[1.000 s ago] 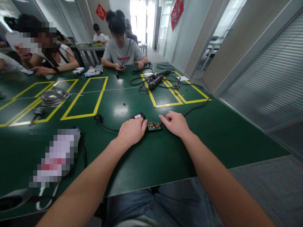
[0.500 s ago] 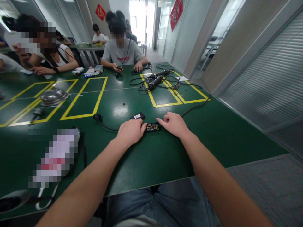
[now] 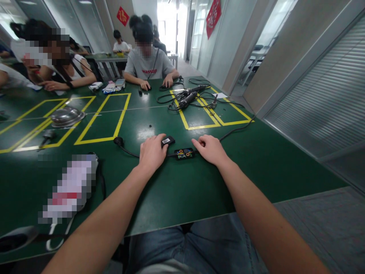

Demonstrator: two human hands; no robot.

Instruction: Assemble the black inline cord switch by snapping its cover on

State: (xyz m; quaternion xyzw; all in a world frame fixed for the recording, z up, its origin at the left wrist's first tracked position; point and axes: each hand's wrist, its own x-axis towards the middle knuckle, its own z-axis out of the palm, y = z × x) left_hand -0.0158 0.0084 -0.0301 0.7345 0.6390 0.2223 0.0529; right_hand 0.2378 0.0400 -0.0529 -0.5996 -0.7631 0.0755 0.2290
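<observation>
A small open black case (image 3: 184,153) lies on the green table in front of me, its circuit board with copper-coloured coils showing. Just behind and left of it is its flat black cover (image 3: 167,141), with a white label. My left hand (image 3: 152,153) has its fingers and thumb closed around the cover's left end. My right hand (image 3: 211,149) is curled at the case's right side, closed over the black cable (image 3: 235,132); its fingertips are partly hidden. To the left, a cord runs from under my left hand to a black plug (image 3: 118,142).
Black electric screwdrivers (image 3: 188,99) with tangled cables lie at the back right. A metal bowl (image 3: 67,116) and a dark tool (image 3: 46,139) sit left. A blurred pale packet (image 3: 72,186) lies near my left arm. A co-worker (image 3: 149,64) sits across the table.
My left hand has moved left off the open case and onto the black cover. My right hand has barely moved, staying at the case's right side.
</observation>
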